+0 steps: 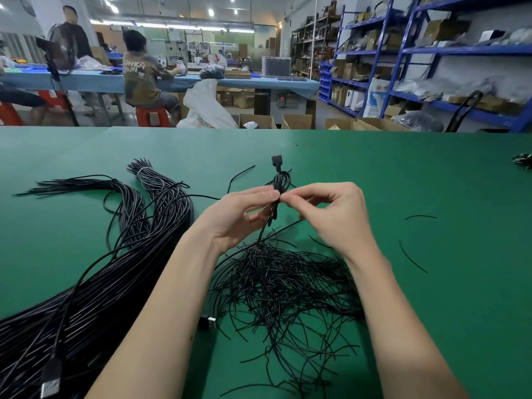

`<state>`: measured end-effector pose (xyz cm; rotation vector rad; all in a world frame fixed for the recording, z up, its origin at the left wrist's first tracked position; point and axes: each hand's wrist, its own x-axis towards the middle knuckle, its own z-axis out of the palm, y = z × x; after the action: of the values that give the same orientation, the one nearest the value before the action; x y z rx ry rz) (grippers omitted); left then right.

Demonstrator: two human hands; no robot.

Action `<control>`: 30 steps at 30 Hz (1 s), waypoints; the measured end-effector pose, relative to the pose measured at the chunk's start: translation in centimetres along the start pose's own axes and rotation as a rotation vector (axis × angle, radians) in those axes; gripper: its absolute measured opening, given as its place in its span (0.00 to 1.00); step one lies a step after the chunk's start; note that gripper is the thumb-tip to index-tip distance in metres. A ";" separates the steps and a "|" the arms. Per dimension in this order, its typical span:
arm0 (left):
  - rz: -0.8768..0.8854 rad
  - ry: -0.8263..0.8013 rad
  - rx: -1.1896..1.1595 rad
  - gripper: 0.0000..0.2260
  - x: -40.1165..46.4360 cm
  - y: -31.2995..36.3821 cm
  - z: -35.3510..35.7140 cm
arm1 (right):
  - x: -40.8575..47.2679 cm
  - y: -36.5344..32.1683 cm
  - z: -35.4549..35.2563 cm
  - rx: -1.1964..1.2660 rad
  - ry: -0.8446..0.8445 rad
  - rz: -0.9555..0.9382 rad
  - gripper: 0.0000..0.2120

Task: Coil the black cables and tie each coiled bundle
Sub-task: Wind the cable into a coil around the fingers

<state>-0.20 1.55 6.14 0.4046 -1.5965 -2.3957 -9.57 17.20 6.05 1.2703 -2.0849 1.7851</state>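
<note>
Above green table (403, 174) | left hand (236, 217) grips coiled cable (280, 182) | right hand (331, 214) fingers pinching, probably a tie.

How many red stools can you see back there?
2, maybe more hidden. One red stool under the seated person in the middle, another at the far left edge.

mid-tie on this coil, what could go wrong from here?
1. The coiled cable is held only by fingertip pinches of the left hand and right hand; a slip could let the loops spring open.
2. Its tail runs down into the pile of loose ties, so lifting may snag and scatter them.
</note>
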 end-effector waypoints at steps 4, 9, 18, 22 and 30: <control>0.254 0.119 0.224 0.12 0.4 -0.6 0.9 | -0.4 0.9 2.5 0.831 0.062 0.779 0.03; 0.169 0.228 0.140 0.08 0.6 -0.8 0.6 | -0.5 1.6 3.4 0.600 0.066 0.643 0.02; -0.075 0.167 -0.095 0.03 0.3 -0.1 0.8 | -0.9 2.9 1.8 -0.296 0.202 -0.294 0.07; -0.096 0.118 -0.092 0.08 0.1 0.0 0.9 | -1.0 3.3 1.8 -0.237 0.238 -0.395 0.03; 0.159 0.133 -0.030 0.07 0.6 -0.7 1.1 | -0.6 1.3 5.0 0.745 0.278 0.598 0.08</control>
<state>-1.22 2.53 5.85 0.4054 -1.4753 -2.2233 -7.93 13.11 3.27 0.4028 -1.7988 2.9696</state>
